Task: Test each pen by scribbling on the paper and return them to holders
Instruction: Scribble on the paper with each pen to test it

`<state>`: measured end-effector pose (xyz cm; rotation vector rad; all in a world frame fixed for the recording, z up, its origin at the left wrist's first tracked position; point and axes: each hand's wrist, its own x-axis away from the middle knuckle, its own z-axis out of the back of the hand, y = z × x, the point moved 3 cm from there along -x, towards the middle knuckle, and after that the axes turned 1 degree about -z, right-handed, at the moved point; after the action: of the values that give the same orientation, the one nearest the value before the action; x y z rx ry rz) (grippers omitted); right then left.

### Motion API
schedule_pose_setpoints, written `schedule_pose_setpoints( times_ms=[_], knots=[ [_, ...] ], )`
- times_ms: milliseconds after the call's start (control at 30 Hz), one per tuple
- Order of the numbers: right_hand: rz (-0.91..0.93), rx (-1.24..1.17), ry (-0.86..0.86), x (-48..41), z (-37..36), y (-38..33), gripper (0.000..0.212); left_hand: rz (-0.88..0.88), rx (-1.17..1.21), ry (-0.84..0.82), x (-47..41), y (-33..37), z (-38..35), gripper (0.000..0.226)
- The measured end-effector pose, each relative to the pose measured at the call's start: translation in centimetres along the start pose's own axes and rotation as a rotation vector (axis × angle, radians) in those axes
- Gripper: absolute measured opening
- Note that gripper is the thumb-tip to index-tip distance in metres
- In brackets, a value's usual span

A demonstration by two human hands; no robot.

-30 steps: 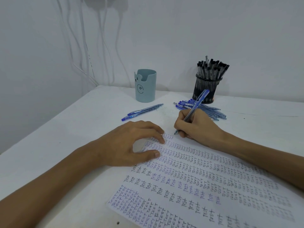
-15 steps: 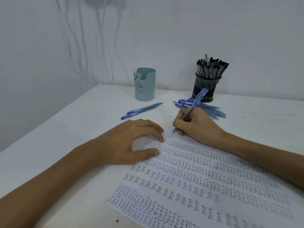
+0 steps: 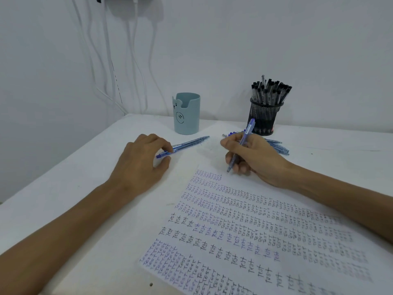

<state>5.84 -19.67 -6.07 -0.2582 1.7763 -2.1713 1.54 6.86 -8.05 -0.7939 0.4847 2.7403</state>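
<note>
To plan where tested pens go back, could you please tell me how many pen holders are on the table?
2: a teal cup at the back, and a black mesh holder to its right, full of black-capped pens. None seems hidden.

paper (image 3: 265, 220) lying flat, filled w/ "test" | blue pen (image 3: 240, 145) tilting, tip at paper top | loose pens (image 3: 189, 144) lying nr teal holder (image 3: 187, 113) | pen pile (image 3: 277, 144) lying by mesh holder (image 3: 264, 119)

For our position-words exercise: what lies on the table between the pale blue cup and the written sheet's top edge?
A blue pen lies slantwise on the table, its near end at the left hand; the head view shows it.
</note>
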Motion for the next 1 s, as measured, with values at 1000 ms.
schedule_pose_setpoints(
  times_ms=[1000],
  knots=[
    [0.168, 1.091, 0.164, -3.7, 7.4, -0.1, 0.022, 0.034, 0.149, 0.019, 0.2, 0.5, 0.1, 0.016]
  ],
)
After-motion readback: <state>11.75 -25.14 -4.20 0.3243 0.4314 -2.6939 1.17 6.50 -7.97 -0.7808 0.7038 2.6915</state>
